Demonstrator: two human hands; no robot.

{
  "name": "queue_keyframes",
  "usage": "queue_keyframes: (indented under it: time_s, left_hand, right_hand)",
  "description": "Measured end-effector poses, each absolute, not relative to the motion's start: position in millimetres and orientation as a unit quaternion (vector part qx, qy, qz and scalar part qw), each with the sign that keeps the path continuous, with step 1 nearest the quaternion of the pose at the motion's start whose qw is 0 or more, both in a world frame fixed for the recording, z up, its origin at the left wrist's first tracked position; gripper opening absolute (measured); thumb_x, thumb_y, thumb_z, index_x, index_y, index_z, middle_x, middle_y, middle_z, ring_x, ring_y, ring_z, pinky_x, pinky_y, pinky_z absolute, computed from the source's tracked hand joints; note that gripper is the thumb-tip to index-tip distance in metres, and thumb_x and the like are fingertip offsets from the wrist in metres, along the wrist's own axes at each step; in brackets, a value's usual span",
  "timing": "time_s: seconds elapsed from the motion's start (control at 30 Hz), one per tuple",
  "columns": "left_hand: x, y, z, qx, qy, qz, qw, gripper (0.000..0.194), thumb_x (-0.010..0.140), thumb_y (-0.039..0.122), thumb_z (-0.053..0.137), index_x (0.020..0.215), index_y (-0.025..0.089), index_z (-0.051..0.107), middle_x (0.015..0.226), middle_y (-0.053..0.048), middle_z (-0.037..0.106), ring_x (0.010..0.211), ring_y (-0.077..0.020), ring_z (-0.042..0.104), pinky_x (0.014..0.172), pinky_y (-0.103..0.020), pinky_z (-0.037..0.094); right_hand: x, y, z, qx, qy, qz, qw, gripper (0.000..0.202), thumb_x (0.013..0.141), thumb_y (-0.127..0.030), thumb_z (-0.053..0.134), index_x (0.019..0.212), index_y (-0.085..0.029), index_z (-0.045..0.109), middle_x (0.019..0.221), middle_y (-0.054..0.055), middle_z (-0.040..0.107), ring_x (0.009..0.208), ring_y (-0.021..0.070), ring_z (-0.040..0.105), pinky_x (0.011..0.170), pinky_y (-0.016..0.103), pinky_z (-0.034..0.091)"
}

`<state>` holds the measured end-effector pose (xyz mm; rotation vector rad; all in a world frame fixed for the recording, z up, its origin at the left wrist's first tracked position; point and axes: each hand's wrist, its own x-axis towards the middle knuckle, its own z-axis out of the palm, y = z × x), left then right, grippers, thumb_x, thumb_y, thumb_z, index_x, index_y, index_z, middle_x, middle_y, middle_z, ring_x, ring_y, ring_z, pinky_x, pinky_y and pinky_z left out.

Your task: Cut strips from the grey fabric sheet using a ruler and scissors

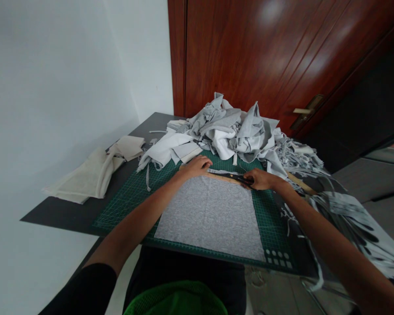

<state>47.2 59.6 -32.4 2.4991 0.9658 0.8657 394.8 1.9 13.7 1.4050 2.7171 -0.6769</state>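
At a dark tabletop [62, 214], my right hand [258, 179] grips one pair of black scissors [231, 176], fingers wrapped about the handles and blades pointing left along the far edge of a single panel of grey cloth [210, 214]. My left hand [197, 166] bears on the panel's far left corner, its fingers bent and close together; whether they pinch anything I cannot tell. The blade tips lie just beside it. A straight, tan wooden strip [228, 179] runs along the same edge, partly hidden by the scissors.

The panel, flecked like heather jersey and roughly four-sided, lies flat in front of me on one green cutting mat [271, 223] ruled with a fine pale grid. Two rows of four pale shapes [276, 258] mark the mat's near right corner.

Beyond my hands rises one crumpled heap of grey and white fabric [223, 127], its pieces too tangled to count. To the left lies a folded cream cloth [82, 175]; to the right, a nest of thin shreds [298, 155], a second wooden strip [300, 183] and a fan of long, pale strips [357, 218]. A glossy red-brown door [236, 52] with one metal handle [304, 111] stands behind, beside a smooth white wall [68, 65].
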Motion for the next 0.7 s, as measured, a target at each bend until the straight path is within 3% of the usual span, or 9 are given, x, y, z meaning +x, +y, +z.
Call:
queue_keyframes:
  time_s: [0.3,0.7]
  left_hand:
    - [39.5,62.8,-42.2,0.887,0.328,0.285,0.155,0.012,0.1,0.025,0.065,0.089,0.019,0.069,0.092,-0.004,0.067,0.095,-0.0202,0.062,0.095,-0.037,0.05]
    - [41.8,61.8,-43.3,0.891,0.326,0.276,0.156,0.017,0.104,0.026,0.059,0.089,0.02,0.064,0.094,-0.005,0.065,0.098,-0.0217,0.06,0.098,-0.038,0.049]
  right_hand:
    - [394.9,0.3,16.1,0.442,0.875,-0.198,0.001,0.022,0.078,-0.035,0.069,0.066,-0.022,0.056,0.061,-0.001,0.057,0.059,0.0145,0.047,0.059,0.032,0.028]
    - [393.9,-2.0,15.1,0.463,0.862,-0.207,0.001,0.018,0.079,-0.037,0.066,0.07,-0.021,0.065,0.062,0.0,0.06,0.06,0.0159,0.049,0.06,0.032,0.032]
